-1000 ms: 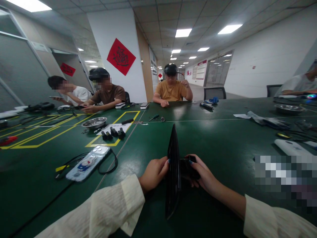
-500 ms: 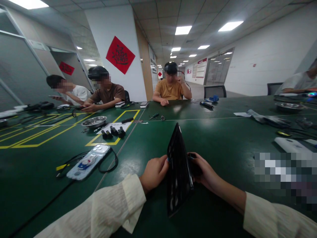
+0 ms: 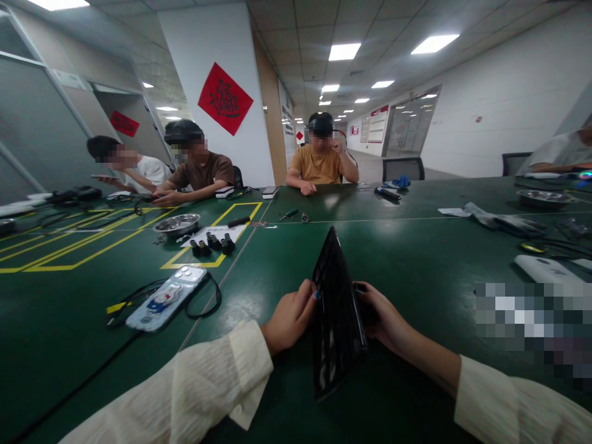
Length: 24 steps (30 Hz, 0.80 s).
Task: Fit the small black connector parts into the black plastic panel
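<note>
A thin, glossy black panel stands steeply tilted over the table in front of me, seen nearly edge-on. My left hand is closed on its left edge, thumb on top, with a bit of blue showing at the thumb tip. On the other side, my right hand is closed at the panel's right edge, its fingers partly hidden behind it. Something dark shows in the right palm, and I cannot make out whether it is part of the panel. Nearest on the left lies a phone in a patterned case.
Black cables loop around the phone. Beyond it are several black cylindrical parts on white paper and a metal bowl. A screwdriver lies further off. People sit across the green table. Another metal bowl is at right.
The panel has turned slightly, and its lower right edge sits a little further right. Both hands keep their places on it. The whole view has shifted slightly.
</note>
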Each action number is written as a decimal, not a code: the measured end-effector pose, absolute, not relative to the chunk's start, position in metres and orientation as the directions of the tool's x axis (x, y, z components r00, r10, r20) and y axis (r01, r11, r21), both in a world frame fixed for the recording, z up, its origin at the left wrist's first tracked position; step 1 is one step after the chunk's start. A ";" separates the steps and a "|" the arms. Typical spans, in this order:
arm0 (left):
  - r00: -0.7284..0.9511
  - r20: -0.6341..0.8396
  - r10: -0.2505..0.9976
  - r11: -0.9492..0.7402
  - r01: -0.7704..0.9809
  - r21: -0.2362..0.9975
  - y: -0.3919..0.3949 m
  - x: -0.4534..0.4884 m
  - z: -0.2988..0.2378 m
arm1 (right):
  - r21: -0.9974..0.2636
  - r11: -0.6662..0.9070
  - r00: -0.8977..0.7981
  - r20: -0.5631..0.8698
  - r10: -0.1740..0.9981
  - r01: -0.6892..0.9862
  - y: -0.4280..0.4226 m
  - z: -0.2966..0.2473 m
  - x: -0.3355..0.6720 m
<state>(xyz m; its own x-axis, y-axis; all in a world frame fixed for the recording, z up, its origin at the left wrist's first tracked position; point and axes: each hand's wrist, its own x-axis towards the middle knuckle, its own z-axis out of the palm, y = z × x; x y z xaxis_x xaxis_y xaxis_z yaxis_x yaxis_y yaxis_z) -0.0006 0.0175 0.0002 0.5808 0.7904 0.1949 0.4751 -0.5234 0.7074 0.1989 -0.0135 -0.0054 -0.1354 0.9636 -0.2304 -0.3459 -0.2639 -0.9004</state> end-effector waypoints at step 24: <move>0.631 0.086 0.771 -0.330 0.279 0.902 0.019 0.002 -0.005 | -0.924 -0.243 -0.129 -0.213 0.968 -0.296 -0.013 -0.006 0.199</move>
